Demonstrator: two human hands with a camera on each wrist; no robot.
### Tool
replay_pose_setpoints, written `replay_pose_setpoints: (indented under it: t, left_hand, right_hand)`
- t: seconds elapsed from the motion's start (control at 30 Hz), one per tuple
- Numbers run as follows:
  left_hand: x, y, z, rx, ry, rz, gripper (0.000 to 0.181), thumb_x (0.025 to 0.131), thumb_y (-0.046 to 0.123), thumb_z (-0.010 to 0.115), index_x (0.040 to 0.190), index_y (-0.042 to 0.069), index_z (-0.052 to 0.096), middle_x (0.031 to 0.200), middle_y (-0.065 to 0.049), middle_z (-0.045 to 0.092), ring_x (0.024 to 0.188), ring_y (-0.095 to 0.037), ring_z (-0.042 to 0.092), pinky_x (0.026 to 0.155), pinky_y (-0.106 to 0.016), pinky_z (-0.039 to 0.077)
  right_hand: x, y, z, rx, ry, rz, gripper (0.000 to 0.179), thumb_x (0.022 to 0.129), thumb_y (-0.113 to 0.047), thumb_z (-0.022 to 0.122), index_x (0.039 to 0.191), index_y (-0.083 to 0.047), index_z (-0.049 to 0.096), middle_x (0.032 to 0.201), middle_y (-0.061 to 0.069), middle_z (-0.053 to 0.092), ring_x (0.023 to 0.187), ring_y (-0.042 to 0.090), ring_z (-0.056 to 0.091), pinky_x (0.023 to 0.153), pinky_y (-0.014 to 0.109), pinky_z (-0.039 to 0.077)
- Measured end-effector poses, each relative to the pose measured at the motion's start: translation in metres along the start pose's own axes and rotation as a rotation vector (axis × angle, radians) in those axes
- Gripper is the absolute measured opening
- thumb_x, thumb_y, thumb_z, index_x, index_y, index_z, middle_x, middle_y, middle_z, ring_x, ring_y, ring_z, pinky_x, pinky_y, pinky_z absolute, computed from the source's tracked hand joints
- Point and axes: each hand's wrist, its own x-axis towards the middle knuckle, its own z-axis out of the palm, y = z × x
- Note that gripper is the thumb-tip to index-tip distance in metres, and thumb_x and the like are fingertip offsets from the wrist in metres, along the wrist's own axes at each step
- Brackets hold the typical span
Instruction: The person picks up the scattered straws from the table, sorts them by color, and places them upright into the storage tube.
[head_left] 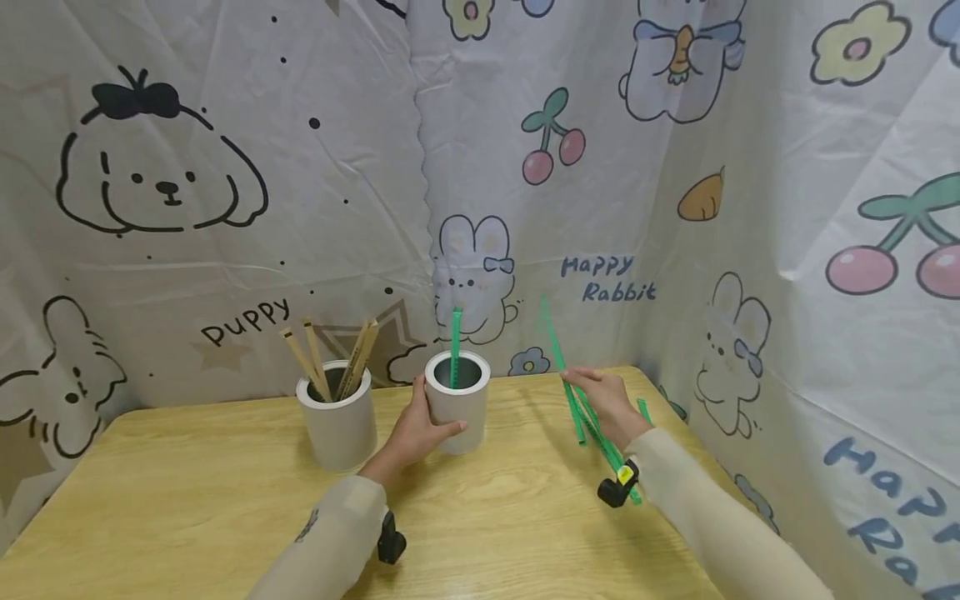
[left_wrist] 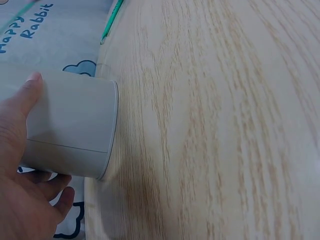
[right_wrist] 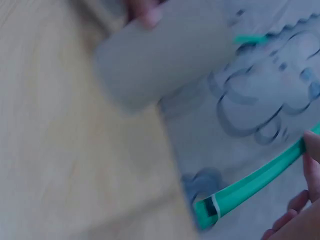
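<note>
My left hand (head_left: 415, 425) grips a white cylindrical cup (head_left: 468, 408), thumb across its front and fingers round its far left side. One green pencil (head_left: 455, 342) stands in this cup, its end above the rim. To the right, my right hand (head_left: 609, 407) pinches another green pencil (head_left: 553, 333) between thumb and fingers. In the right wrist view this pencil (right_wrist: 260, 180) slants, with a black band and white ring near its end. Beneath the right hand, several green pencils (head_left: 609, 450) lie on the table. The left wrist view shows the cup (left_wrist: 75, 115) from its side.
A second white cup (head_left: 341, 433) holding several wood-coloured pencils (head_left: 362, 358) stands to the left of the gripped one. Both cups are near the back edge of the wooden table (head_left: 187, 492). A printed cloth (head_left: 337, 183) hangs behind the table and along its right side.
</note>
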Motion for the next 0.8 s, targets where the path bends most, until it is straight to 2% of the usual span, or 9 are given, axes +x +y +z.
replay_pose_setpoints:
  t: [0.1,0.17,0.3,0.37,0.4,0.47,0.6,0.7,0.8]
  left_hand:
    - [-0.001,0.000,0.000,0.008,0.002,0.004,0.106,0.081,0.021,0.086,0.157,0.018,0.013,0.156,-0.020,0.043,0.142,-0.044,0.044,0.117,-0.065,0.034]
    - [-0.002,0.000,-0.001,0.006,0.004,0.006,0.106,0.081,0.021,0.086,0.157,0.018,0.013,0.156,-0.020,0.044,0.142,-0.043,0.045,0.117,-0.064,0.034]
    - [-0.003,0.000,0.000,0.003,0.005,0.007,0.106,0.081,0.021,0.087,0.157,0.017,0.014,0.155,-0.021,0.044,0.142,-0.044,0.045,0.116,-0.064,0.035]
    - [-0.002,0.000,0.000,0.001,0.004,0.013,0.106,0.080,0.021,0.087,0.157,0.017,0.014,0.154,-0.021,0.045,0.141,-0.043,0.046,0.116,-0.063,0.036]
    - [-0.001,0.000,0.000,0.002,0.003,0.018,0.106,0.080,0.021,0.087,0.157,0.016,0.014,0.154,-0.021,0.046,0.140,-0.043,0.047,0.115,-0.063,0.036]
    - [0.000,0.000,0.001,0.004,-0.003,0.030,0.105,0.081,0.021,0.087,0.157,0.016,0.014,0.153,-0.021,0.046,0.140,-0.043,0.047,0.115,-0.063,0.037]
    - [0.001,-0.001,0.002,0.000,-0.013,0.038,0.105,0.082,0.023,0.086,0.157,0.015,0.014,0.154,-0.021,0.045,0.140,-0.042,0.047,0.115,-0.063,0.037]
    - [0.000,-0.001,0.001,-0.009,-0.012,0.031,0.106,0.081,0.023,0.086,0.158,0.016,0.013,0.154,-0.021,0.045,0.141,-0.043,0.046,0.115,-0.064,0.036]
    - [-0.001,-0.001,-0.001,-0.013,-0.009,0.022,0.106,0.081,0.023,0.086,0.158,0.016,0.013,0.155,-0.021,0.044,0.141,-0.043,0.046,0.115,-0.064,0.036]
  right_hand:
    - [-0.001,-0.037,0.021,0.194,0.055,-0.063,0.050,0.101,-0.032,0.063,0.143,-0.005,0.052,0.158,0.010,0.040,0.152,0.029,0.028,0.128,0.050,0.018]
    - [-0.001,-0.062,0.040,0.314,0.086,-0.115,0.043,0.100,-0.029,0.064,0.137,-0.008,0.057,0.151,0.005,0.047,0.145,0.022,0.036,0.124,0.042,0.025]
    - [-0.002,-0.101,0.082,0.517,0.111,-0.193,0.019,0.098,-0.024,0.069,0.115,-0.016,0.067,0.123,-0.005,0.057,0.118,0.012,0.048,0.101,0.028,0.035]
    - [-0.001,-0.110,0.101,0.576,0.113,-0.221,0.011,0.096,-0.022,0.070,0.105,-0.016,0.069,0.111,-0.008,0.058,0.108,0.010,0.048,0.091,0.027,0.034]
    - [0.000,-0.111,0.109,0.592,0.111,-0.231,0.009,0.096,-0.021,0.071,0.103,-0.016,0.069,0.108,-0.009,0.058,0.105,0.010,0.048,0.091,0.026,0.034]
    - [0.002,-0.107,0.123,0.571,0.123,-0.232,0.011,0.095,-0.021,0.072,0.103,-0.014,0.071,0.104,-0.008,0.058,0.104,0.010,0.050,0.094,0.027,0.036]
    - [0.011,-0.085,0.138,0.413,0.155,-0.211,0.021,0.094,-0.024,0.073,0.111,-0.011,0.073,0.106,-0.005,0.059,0.106,0.013,0.051,0.098,0.031,0.041]
    - [0.015,-0.066,0.140,0.291,0.160,-0.206,0.025,0.095,-0.026,0.073,0.113,-0.010,0.074,0.108,-0.001,0.060,0.102,0.014,0.050,0.089,0.029,0.044]
    - [0.015,-0.052,0.136,0.150,0.114,-0.223,0.028,0.095,-0.028,0.072,0.116,-0.010,0.073,0.114,0.002,0.061,0.098,0.015,0.049,0.081,0.027,0.043]
